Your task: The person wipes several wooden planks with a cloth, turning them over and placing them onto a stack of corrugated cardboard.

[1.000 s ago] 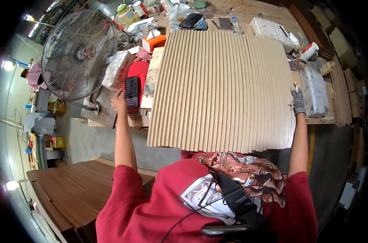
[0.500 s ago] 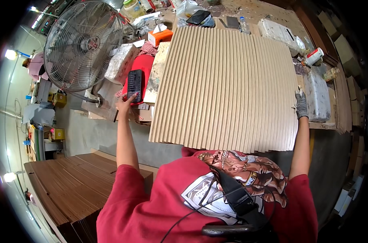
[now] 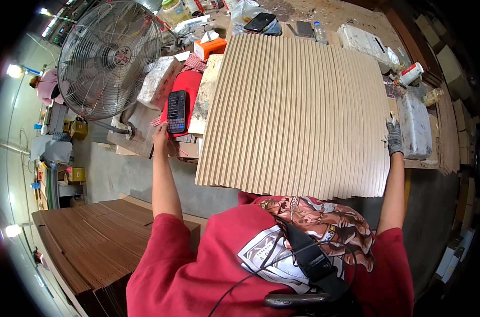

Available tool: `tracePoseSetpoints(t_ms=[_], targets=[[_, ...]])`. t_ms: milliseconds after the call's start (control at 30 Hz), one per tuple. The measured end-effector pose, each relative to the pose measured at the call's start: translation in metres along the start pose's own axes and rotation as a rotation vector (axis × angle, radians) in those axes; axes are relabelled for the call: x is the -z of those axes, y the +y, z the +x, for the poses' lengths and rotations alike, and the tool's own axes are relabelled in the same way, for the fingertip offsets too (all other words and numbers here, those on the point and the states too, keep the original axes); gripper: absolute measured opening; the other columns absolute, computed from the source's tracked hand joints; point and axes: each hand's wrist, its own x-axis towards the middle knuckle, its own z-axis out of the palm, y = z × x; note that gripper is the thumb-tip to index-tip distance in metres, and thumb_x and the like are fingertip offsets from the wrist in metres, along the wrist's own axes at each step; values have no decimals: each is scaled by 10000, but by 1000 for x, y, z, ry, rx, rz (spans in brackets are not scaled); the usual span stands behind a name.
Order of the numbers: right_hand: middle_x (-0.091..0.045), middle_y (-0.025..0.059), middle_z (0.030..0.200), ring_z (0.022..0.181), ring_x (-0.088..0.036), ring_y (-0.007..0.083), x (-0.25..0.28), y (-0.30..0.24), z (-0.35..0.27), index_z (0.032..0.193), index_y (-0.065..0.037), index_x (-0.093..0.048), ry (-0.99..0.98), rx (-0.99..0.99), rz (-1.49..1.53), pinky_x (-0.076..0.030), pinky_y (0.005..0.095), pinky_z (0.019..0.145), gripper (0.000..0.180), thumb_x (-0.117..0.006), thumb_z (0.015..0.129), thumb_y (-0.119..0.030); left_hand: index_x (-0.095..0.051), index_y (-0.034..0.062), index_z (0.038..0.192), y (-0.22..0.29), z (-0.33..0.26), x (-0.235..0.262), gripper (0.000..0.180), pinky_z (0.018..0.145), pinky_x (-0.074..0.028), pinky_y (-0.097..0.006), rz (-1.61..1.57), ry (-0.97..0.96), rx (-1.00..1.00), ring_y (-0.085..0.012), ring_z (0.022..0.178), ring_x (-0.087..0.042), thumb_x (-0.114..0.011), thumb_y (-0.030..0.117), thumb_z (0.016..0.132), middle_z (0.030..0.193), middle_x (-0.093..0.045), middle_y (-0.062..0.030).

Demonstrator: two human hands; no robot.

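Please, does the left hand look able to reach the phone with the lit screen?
Probably yes: the left hand is at the lower left edge of the phone, and nothing seems to block it.

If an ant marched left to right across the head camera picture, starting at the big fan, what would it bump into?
Big fan, left hand, lit phone, tan ribbed stack, gloved right hand, white block beside that hand.

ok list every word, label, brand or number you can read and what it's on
Phone by the left hand: screen text too small to read.
Fan hub: red marking, too blurred.
Red shirt: lettering on a white panel, partly covered; not copied out.
Red-and-white container: print too small.
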Motion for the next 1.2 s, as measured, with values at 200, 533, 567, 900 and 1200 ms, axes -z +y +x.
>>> tracePoseSetpoints(t_ms=[200,533,567,900,1200], targets=[[-530,88,1311,1079,-528,201,-3,-3,0,1465,-149,-408,-4,-47,9,-520,331,753,599,-592,934,-357,-691,19,1120,3,1,1,311,902,-430,-253,21,-68,2,-120,1009,-600,-651,259,925,1079,-686,-23],[-518,99,1333,1055,-539,194,-5,-13,-8,1473,-154,-397,-23,-32,25,-522,310,730,610,-588,937,-373,-731,42,997,39,-25,-20,389,761,-478,-210,155,48,110,-68,831,-619,-863,279,719,932,-698,-1],[-514,102,1339,1059,-539,196,-8,-17,-8,1475,-153,-394,-31,-33,25,-522,310,732,612,-587,938,-374,-732,43,997,41,-27,-18,414,758,-481,-214,206,82,114,-68,828,-619,-874,295,701,935,-698,-2],[-528,108,1321,1059,-547,199,-9,-4,2,1461,-122,-406,-12,-22,43,-524,306,729,617,-592,934,-383,-686,10,1092,23,-15,-2,427,837,-477,-238,52,-64,45,-103,898,-633,-831,233,759,981,-696,-37],[-589,75,1138,890,-562,149,-1,-7,-8,1413,-75,-457,17,-28,-40,-514,260,632,573,-599,935,-357,-621,-17,1181,40,-35,-21,448,872,-487,-270,47,-72,74,-146,966,-641,-791,109,786,1078,-683,-87]])
